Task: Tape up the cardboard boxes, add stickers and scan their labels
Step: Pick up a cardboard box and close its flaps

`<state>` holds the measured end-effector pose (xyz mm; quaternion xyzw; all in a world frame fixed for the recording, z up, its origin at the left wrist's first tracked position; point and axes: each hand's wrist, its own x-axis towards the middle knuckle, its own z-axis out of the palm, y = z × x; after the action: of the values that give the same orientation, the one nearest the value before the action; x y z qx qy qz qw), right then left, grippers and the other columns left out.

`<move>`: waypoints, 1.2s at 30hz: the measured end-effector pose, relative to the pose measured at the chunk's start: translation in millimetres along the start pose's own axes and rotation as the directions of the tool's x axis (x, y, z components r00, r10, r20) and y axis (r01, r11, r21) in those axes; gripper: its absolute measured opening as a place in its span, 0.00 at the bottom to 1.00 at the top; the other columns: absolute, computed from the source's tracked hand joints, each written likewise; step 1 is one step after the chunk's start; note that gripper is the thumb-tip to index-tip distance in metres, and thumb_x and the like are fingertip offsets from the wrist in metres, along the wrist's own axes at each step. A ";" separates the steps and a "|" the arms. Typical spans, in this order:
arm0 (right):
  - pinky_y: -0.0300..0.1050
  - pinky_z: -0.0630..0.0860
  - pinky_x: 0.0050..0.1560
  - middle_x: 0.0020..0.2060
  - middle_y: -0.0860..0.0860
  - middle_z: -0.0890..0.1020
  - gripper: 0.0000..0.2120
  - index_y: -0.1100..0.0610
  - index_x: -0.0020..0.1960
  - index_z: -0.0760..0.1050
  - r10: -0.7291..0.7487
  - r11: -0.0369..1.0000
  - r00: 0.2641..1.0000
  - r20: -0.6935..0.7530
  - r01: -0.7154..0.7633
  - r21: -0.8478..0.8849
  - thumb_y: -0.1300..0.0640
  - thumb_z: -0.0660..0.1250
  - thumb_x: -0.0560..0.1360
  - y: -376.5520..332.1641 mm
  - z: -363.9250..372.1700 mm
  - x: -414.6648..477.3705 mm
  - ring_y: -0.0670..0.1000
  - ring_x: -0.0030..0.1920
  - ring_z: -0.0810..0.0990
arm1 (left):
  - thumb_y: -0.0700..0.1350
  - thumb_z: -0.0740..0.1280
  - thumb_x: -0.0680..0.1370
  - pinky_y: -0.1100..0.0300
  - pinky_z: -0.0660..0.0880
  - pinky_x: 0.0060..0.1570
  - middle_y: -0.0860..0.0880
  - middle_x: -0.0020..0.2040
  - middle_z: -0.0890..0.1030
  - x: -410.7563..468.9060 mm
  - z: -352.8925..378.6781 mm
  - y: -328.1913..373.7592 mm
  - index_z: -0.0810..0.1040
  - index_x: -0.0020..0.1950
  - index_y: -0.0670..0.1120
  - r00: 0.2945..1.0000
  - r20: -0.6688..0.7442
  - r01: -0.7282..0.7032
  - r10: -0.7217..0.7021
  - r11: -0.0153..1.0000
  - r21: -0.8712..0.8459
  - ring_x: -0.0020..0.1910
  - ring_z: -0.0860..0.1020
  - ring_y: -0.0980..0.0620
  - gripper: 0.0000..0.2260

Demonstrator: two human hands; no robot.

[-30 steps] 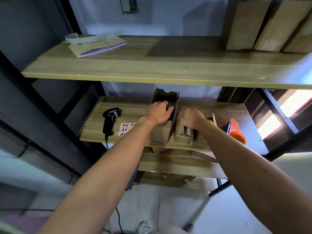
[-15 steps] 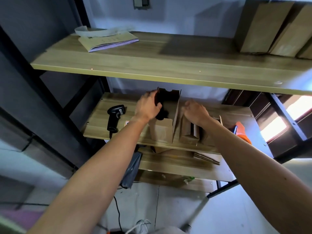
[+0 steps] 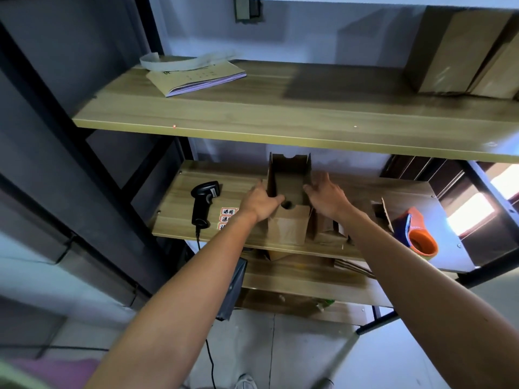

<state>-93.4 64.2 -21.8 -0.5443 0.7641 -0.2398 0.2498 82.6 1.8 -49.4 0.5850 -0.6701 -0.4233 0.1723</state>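
Here, left hand (image 3: 261, 203) gripping open box (image 3: 286, 226) wall, right hand (image 3: 327, 196) spread against it, stickers (image 3: 227, 216) half hidden.

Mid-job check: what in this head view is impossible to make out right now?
All head view.
1. Open box interior: dark shadow, contents unreadable.
2. Sticker sheet: right part covered by left forearm.
3. Second box: mostly behind right forearm; no label visible.
4. Top-shelf boxes: cut off by the right edge.
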 end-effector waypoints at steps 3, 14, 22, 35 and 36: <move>0.42 0.71 0.39 0.51 0.52 0.79 0.31 0.53 0.80 0.50 -0.039 0.999 0.999 -0.010 0.039 -0.032 0.59 0.61 0.82 -1.2 4.6 -8.6 0.54 0.44 0.79 | 0.60 0.71 0.73 0.47 0.76 0.63 0.48 0.61 0.80 -1.2 7.0 -5.0 0.69 0.71 0.49 0.998 0.053 0.029 -0.025 0.997 -0.074 0.62 0.78 0.43 0.30; 0.39 0.60 0.49 0.39 0.49 0.79 0.36 0.56 0.82 0.44 -0.042 0.998 0.999 0.012 0.042 -0.048 0.62 0.61 0.81 13.0 -5.3 -14.4 0.45 0.40 0.71 | 0.61 0.66 0.77 0.51 0.77 0.57 0.51 0.54 0.82 -3.0 23.8 -5.6 0.74 0.65 0.55 0.995 -0.086 0.029 -0.041 0.991 -0.132 0.55 0.80 0.46 0.19; 0.39 0.58 0.49 0.45 0.49 0.81 0.36 0.56 0.82 0.43 -0.057 0.998 0.997 0.053 0.059 -0.032 0.60 0.61 0.82 22.2 -14.9 -13.0 0.47 0.47 0.76 | 0.60 0.62 0.79 0.50 0.74 0.55 0.46 0.56 0.81 -4.6 33.7 4.0 0.75 0.65 0.52 0.978 -0.203 0.053 -0.053 0.999 -0.009 0.56 0.77 0.41 0.19; 0.46 0.69 0.59 0.42 0.49 0.79 0.33 0.55 0.82 0.44 -0.127 0.988 0.988 0.090 0.134 -0.073 0.56 0.59 0.84 30.5 -26.7 -10.9 0.47 0.43 0.74 | 0.58 0.61 0.80 0.49 0.76 0.55 0.44 0.54 0.82 -5.4 39.6 6.7 0.78 0.61 0.49 0.955 -0.279 0.097 -0.097 0.995 -0.015 0.55 0.78 0.40 0.17; 0.45 0.68 0.58 0.41 0.49 0.79 0.33 0.56 0.82 0.44 -0.128 0.987 0.988 0.092 0.135 -0.084 0.55 0.59 0.84 31.1 -26.4 -9.5 0.46 0.40 0.73 | 0.58 0.61 0.79 0.49 0.76 0.55 0.43 0.54 0.82 -5.3 38.6 6.9 0.78 0.60 0.49 0.955 -0.280 0.100 -0.100 0.995 -0.014 0.55 0.78 0.40 0.17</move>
<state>-129.8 84.8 -20.5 -0.6141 0.7250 -0.1974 0.2414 51.5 20.5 -65.2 0.6721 -0.6085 -0.3442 0.2437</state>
